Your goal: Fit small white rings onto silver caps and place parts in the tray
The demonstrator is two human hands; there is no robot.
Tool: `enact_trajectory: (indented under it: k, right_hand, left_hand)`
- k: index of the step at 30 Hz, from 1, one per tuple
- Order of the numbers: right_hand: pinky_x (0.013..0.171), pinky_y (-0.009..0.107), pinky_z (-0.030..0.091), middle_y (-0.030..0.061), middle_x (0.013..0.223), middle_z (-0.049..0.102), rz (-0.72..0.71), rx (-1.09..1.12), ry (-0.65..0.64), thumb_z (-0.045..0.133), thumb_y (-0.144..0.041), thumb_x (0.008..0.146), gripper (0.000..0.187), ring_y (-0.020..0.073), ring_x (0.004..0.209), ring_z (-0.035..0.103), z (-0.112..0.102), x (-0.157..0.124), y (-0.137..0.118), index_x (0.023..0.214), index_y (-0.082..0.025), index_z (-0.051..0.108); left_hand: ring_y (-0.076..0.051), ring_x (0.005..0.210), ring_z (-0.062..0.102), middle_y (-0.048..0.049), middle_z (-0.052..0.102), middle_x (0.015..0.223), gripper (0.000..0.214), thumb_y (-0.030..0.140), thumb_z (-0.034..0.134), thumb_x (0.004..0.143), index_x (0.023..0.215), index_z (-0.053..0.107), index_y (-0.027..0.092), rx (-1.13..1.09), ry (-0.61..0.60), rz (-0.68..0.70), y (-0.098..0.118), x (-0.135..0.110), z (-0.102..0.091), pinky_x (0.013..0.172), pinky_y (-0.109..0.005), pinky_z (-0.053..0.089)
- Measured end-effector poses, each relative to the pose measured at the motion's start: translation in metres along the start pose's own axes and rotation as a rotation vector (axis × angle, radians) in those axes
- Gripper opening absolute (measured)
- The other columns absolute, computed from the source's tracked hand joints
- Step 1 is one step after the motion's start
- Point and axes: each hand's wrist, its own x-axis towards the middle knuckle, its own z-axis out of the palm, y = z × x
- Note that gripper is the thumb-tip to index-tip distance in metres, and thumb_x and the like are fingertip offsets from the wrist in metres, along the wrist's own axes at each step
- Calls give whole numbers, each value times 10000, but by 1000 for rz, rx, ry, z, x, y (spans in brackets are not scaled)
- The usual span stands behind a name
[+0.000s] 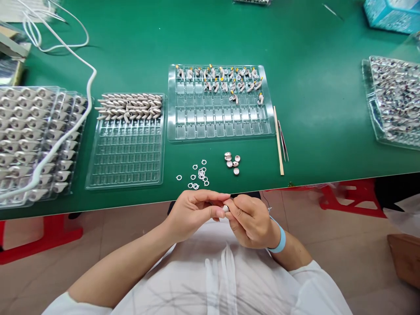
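Note:
Close to the table's front edge, my left hand [195, 212] and my right hand [251, 218] meet fingertip to fingertip. Pinched between them is a small rounded pale earbud-like part [226, 208], mostly covered by the fingers. Just beyond my left hand lie several small white rings [201, 174], each with a little tab. A loose group of round, pale cup-shaped caps [236, 171] sits ahead of my right hand. Farther back, a clear tray [190, 131] holds curved pale parts [224, 86] with yellow tips in its far rows.
A half-filled clear tray [124, 175] and stacked trays of grey shells [19, 146] stand left, crossed by a white cable [90, 83]. A wooden stick [278, 140] and tweezers [283, 141] lie right of centre. Far right are another full tray [397, 100] and a blue box [390, 17].

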Motion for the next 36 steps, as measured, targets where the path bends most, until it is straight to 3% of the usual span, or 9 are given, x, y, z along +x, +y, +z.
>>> enact_trajectory:
  k: [10,24,29,36]
  right_hand:
    - [506,301,448,55,728,520,-31,3,-20,481,-120,837,416,172,643,506,2,2,3,1249,-73,450]
    - [548,292,481,64,752,543,3,5,-3,461,-116,847,373,170,663,520,6,7,5,1219,-99,477]
    - [554,287,463,84,795,564,35,13,-64,447,-129,871,322,167,685,520,3,4,8,1186,-77,490]
    - [527,254,400,45,770,537,124,86,-194,438,-161,896,201,132,652,481,-6,9,12,1056,-126,553]
  left_hand:
    - [-136,562,631,-38,721,668,236,182,795,628,862,762,164,53,47,0,0,0,0,560,-258,572]
    - [-142,592,660,-48,747,729,228,151,803,607,832,769,174,17,73,-45,-1,7,-4,543,-226,574]
    - [-160,677,694,-43,751,783,241,144,786,630,868,758,173,53,45,-63,5,7,-5,623,-243,604]
    - [-183,736,708,-53,751,831,260,157,762,662,921,742,155,209,16,-40,9,8,-9,721,-289,611]
